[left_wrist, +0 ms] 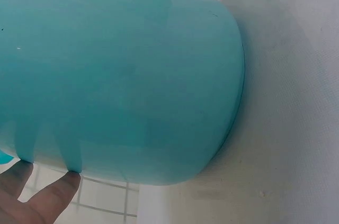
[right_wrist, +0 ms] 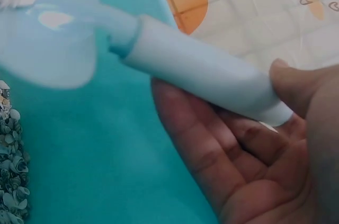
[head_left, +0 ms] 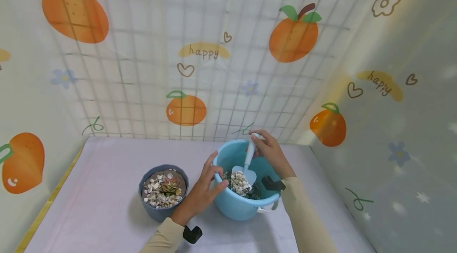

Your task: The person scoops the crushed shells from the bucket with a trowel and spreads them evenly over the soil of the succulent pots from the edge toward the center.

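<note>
A light blue bucket [head_left: 237, 207] stands on the table, with small shells [left_wrist: 2, 29] no more than a speck in the left wrist view. My left hand [head_left: 201, 191] holds its left side, thumb and index finger over the rim, other fingertips [left_wrist: 68, 179] against the outer wall. My right hand [head_left: 267, 150] grips the pale handle of a small shovel [head_left: 251, 150], tilted into the bucket. Whitish shells [head_left: 240, 183] lie heaped on its blade. Below, greyish small shells [right_wrist: 11, 166] show inside the bucket.
Left of the bucket stands a blue-grey pot [head_left: 155, 211] holding a succulent [head_left: 170, 186], brown soil and pale shells. The bucket's white handle [head_left: 265, 208] hangs at its front right. Behind the table [head_left: 107, 165] hangs a fruit-printed curtain [head_left: 143, 46] over a wire grid.
</note>
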The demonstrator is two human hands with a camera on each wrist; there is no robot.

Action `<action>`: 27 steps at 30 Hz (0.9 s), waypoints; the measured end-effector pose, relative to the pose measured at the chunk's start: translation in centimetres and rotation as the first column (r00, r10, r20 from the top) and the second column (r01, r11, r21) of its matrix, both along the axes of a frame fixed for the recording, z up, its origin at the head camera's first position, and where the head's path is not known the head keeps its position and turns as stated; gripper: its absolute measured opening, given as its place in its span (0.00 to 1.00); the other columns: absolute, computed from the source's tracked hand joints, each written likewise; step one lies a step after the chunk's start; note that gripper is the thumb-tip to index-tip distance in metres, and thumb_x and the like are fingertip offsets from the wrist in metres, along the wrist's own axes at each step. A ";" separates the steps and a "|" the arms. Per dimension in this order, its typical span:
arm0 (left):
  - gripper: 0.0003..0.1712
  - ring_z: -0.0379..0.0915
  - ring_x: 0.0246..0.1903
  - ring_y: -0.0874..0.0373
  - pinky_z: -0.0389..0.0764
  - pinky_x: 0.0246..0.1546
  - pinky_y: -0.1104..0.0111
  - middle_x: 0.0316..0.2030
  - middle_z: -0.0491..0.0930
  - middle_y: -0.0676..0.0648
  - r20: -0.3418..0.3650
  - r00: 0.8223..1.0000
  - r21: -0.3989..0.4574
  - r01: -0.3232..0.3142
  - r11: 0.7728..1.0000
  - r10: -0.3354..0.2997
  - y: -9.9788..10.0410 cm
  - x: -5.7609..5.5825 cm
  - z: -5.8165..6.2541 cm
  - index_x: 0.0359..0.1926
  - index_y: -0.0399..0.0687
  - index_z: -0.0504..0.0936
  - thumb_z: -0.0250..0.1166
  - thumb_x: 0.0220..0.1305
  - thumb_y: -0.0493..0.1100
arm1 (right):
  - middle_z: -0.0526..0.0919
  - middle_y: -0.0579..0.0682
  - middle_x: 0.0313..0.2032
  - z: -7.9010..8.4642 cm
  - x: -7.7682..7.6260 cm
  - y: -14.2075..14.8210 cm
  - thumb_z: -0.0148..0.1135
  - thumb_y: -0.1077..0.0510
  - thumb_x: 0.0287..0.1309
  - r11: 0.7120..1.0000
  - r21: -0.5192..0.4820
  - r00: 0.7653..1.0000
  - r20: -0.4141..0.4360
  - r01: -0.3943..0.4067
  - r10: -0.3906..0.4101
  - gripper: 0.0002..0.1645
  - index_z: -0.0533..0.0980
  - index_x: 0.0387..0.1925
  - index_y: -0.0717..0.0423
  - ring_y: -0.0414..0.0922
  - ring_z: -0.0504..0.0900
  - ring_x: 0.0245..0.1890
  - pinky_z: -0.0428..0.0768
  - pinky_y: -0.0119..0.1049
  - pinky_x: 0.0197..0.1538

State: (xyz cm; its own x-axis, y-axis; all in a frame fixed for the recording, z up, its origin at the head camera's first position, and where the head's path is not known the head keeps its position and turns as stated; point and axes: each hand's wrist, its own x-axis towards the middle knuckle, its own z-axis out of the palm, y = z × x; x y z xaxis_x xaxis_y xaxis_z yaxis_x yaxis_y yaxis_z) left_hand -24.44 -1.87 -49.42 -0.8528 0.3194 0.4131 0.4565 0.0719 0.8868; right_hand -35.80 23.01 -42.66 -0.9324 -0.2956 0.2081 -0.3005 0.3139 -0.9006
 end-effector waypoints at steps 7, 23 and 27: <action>0.09 0.47 0.70 0.46 0.63 0.58 0.42 0.76 0.35 0.55 -0.026 0.999 -0.018 -0.023 1.000 0.022 0.2 -0.8 -1.1 0.47 0.52 0.67 0.57 0.72 0.47 | 0.84 0.64 0.37 0.2 -0.1 0.0 0.53 0.45 0.72 1.000 -0.026 1.000 0.002 -0.004 0.004 0.23 0.71 0.61 0.51 0.57 0.85 0.32 0.83 0.50 0.38; 0.16 0.45 0.71 0.48 0.64 0.58 0.41 0.76 0.35 0.57 -0.032 0.999 -0.053 -0.040 0.998 0.039 0.1 -1.2 -1.7 0.54 0.61 0.67 0.58 0.70 0.55 | 0.84 0.66 0.36 0.5 0.1 0.0 0.58 0.44 0.68 0.989 -0.144 0.996 0.089 0.031 -0.018 0.26 0.72 0.60 0.55 0.57 0.86 0.33 0.83 0.51 0.38; 0.28 0.41 0.73 0.48 0.63 0.58 0.39 0.76 0.35 0.55 -0.015 0.999 -0.051 -0.042 0.998 0.041 -0.1 -0.6 -0.7 0.66 0.64 0.62 0.60 0.69 0.54 | 0.84 0.67 0.36 0.5 0.0 0.2 0.57 0.44 0.69 0.986 -0.160 0.994 0.103 0.050 -0.034 0.28 0.71 0.61 0.57 0.57 0.86 0.32 0.83 0.51 0.38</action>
State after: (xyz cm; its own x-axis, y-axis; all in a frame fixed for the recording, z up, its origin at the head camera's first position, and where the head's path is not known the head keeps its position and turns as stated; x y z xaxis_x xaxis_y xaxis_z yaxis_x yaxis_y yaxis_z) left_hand -25.08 -1.99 -50.17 -0.8600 0.3049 0.4092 0.4646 0.1361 0.8750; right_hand -35.81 23.23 -42.13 -0.9617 -0.2259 0.1554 -0.1964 0.1720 -0.9653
